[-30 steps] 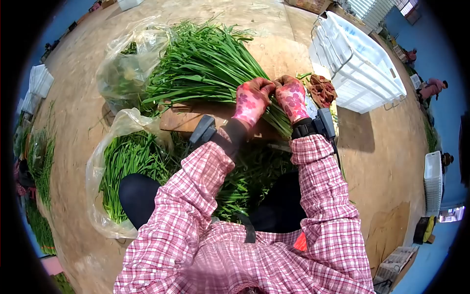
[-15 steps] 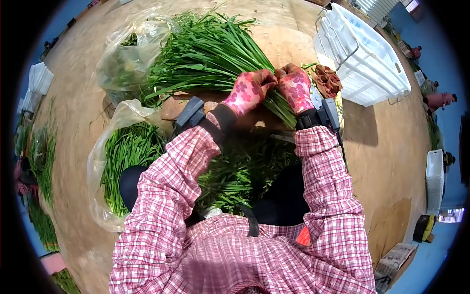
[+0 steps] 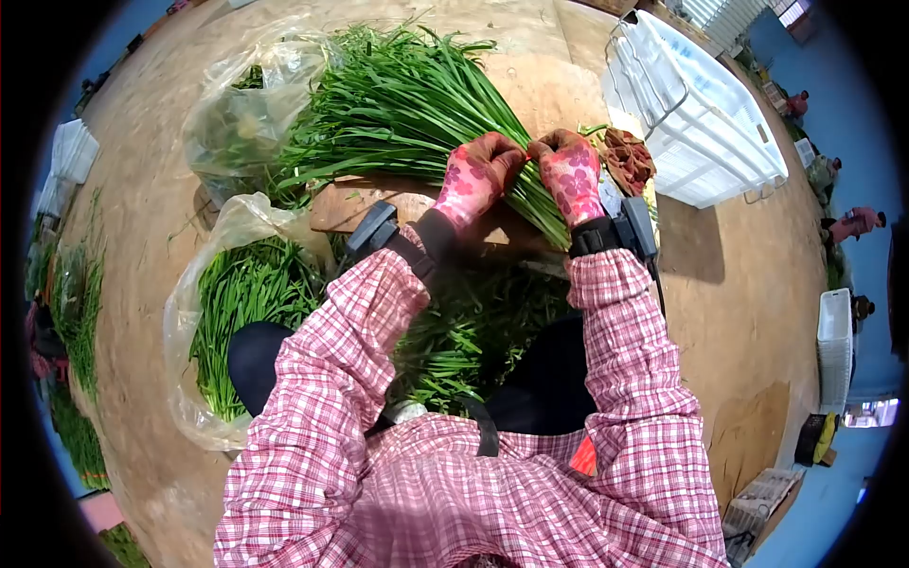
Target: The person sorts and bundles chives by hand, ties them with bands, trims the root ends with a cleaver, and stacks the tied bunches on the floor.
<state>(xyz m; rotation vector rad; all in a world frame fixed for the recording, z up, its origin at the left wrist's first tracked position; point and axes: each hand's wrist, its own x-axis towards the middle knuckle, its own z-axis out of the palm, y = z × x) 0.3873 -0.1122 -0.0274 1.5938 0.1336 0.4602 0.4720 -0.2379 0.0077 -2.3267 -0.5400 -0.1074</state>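
A large bundle of long green leafy stalks, which look like garlic chives (image 3: 407, 114), lies across a low wooden board (image 3: 365, 201). My left hand (image 3: 478, 170), in a pink flowered glove, is closed in a pinch at the bundle's stalk end. Facing it, my right hand (image 3: 568, 170), in a matching glove, pinches at the same spot from the other side. A small reddish strip shows between the fingertips, too small to make out. Below my hands, the pale stalk ends (image 3: 544, 213) point toward me. A crumpled brown cloth (image 3: 628, 161) lies beside my right hand.
A white plastic crate (image 3: 715, 142) stands at the right. One clear plastic bag (image 3: 227, 133) sits left of the bundle; another open bag (image 3: 185, 312) of greens is nearer me. Loose greens (image 3: 454, 346) lie between my knees. Other people (image 3: 857, 224) are far right.
My fingertips stay close together at the bundle, with a slight shift of both hands. The reddish strip between them now shows more. The view has moved a little.
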